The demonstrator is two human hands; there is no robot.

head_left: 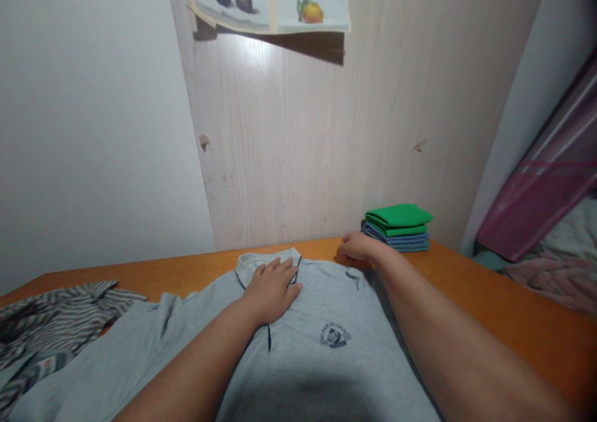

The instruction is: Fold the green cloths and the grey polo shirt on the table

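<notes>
A light grey polo shirt [308, 313] lies spread over the orange-brown surface, its collar away from me and a dark printed logo [334, 335] on the chest. Flat on the shirt just below the collar [247, 266] rests my left hand [273, 290], fingers stretched out. My right hand [358, 247] is beyond the shirt's right shoulder, low over the surface. Its fingers curl downward, and what they hold, if anything, is hidden. Just behind that hand stands a stack of folded clothes [397, 226], green on top and blue beneath. The shirt's right sleeve is mostly out of sight.
A black-and-white striped garment [51, 319] lies crumpled at the left. The orange-brown tabletop [485, 304] meets a pale wood-grain panel [289, 148] at the back. Pink bedding or cloth [550, 279] and a magenta cover [527, 192] are at the right.
</notes>
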